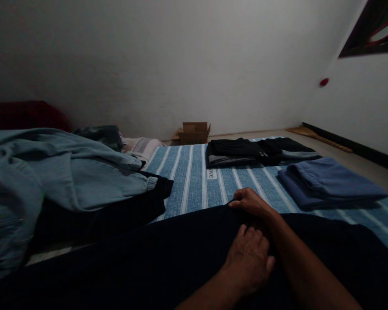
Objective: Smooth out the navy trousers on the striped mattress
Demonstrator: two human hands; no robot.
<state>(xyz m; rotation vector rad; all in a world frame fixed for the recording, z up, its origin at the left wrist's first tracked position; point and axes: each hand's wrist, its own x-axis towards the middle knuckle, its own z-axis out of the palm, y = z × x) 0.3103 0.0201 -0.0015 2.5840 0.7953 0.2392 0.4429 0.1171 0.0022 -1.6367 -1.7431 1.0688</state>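
Observation:
A large dark navy garment (pixel 168 254) lies spread across the near part of the bed, its exact kind hard to make out in the dim light. My right hand (pixel 252 203) is at its far edge, with thumb and fingers pinched on the cloth. Just nearer, my left hand (pixel 247 257) rests palm down on the same garment, fingers stretched out and thumb apart. Under the garment is a blue and white striped bedsheet (pixel 194 181).
Light blue denim clothing (pixel 71 168) is heaped on the left over darker cloth. Folded black clothes (pixel 234 150) and a folded blue garment (pixel 333 181) lie on the right. Beyond the bed stand an open cardboard box (pixel 193 133) and a white wall (pixel 194 64).

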